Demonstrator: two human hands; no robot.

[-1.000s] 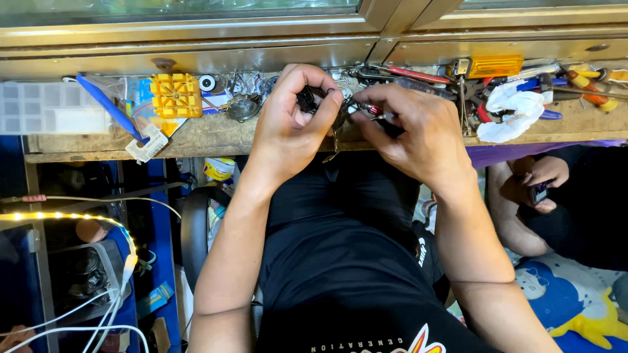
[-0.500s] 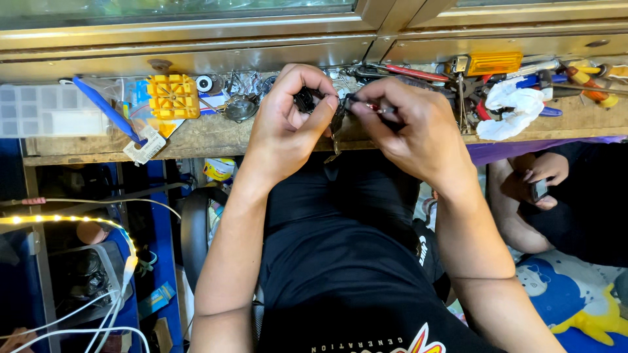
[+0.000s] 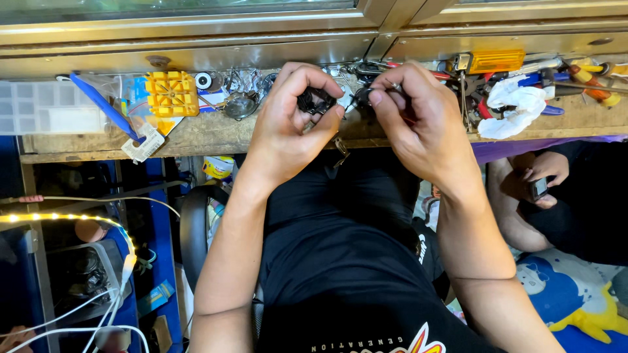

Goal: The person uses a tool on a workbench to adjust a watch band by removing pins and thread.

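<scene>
Cluttered wooden workbench [image 3: 216,134] runs below a metal window frame. Left hand [image 3: 291,124] pinches a small black part [image 3: 314,101] between thumb and fingers, just above the bench edge. Right hand [image 3: 418,121] grips a thin metal tool [image 3: 366,97], its tip beside the part.

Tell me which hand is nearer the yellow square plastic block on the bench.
Left. The left hand is just right of the yellow square plastic block; the right hand lies farther right, beyond it.

left hand [image 3: 291,124]: raised, fingers curled, thumb and forefinger pinched | right hand [image 3: 418,121]: raised, fingertips pinched, facing left hand | forearms: bare, converging upward
</scene>
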